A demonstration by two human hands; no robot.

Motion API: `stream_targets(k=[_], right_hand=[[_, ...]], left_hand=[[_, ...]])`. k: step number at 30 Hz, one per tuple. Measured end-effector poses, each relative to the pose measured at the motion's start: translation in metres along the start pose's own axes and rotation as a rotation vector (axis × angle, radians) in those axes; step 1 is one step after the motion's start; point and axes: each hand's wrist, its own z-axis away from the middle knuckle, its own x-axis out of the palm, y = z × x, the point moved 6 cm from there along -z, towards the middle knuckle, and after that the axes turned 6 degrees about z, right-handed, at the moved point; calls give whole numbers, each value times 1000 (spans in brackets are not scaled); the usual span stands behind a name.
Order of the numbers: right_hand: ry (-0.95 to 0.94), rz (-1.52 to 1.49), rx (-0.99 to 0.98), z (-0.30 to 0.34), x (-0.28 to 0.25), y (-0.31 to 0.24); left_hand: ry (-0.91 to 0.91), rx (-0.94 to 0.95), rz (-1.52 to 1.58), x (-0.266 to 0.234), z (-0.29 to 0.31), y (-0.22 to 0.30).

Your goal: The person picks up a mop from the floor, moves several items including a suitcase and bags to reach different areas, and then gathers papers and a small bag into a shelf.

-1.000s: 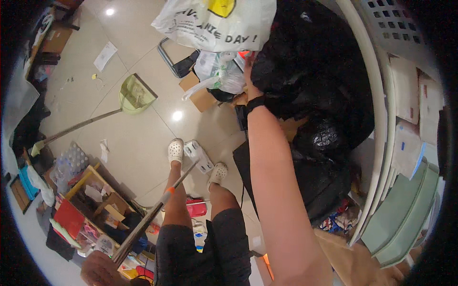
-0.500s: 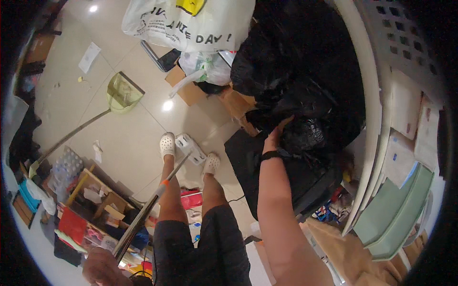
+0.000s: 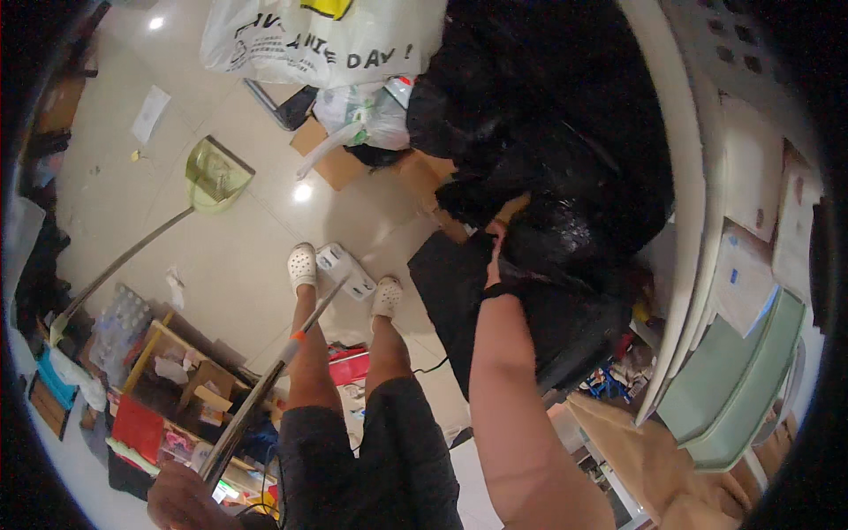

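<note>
My left hand (image 3: 181,496), at the lower left, is closed round a long pole (image 3: 256,397) with an orange ring. The pole slants down to a flat white piece (image 3: 346,272) on the floor between my feet; its kind is unclear. My right arm reaches forward, a black band at the wrist. The right hand (image 3: 496,246) is closed on a shiny black plastic bag (image 3: 556,234), part of a large dark heap; most of its fingers are hidden in the folds. Beneath that wrist lies a flat black panel-like thing (image 3: 442,283).
A long-handled green dustpan (image 3: 216,181) lies on the tiled floor at left. Ahead are a big white bag (image 3: 327,49), a small tied bag (image 3: 367,119) and cardboard (image 3: 331,159). A cluttered shelf (image 3: 168,353) stands at left; green trays (image 3: 738,380) stand at right.
My right hand has moved slightly forward with the black bag, whose folds have shifted. The left hand keeps its hold on the pole. The whole view has shifted a little.
</note>
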Motion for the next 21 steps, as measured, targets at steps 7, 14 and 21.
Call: stream_targets(k=[7,14,21], right_hand=[[-226,321,188,36,-14,112],[-275,321,-48,84,-8,67],[-107,501,-491,71,-75,-73]], left_hand=[[-54,3,88,23,14,4],[25,-86,40,5,40,1],[291,-279,68,29,53,-8]])
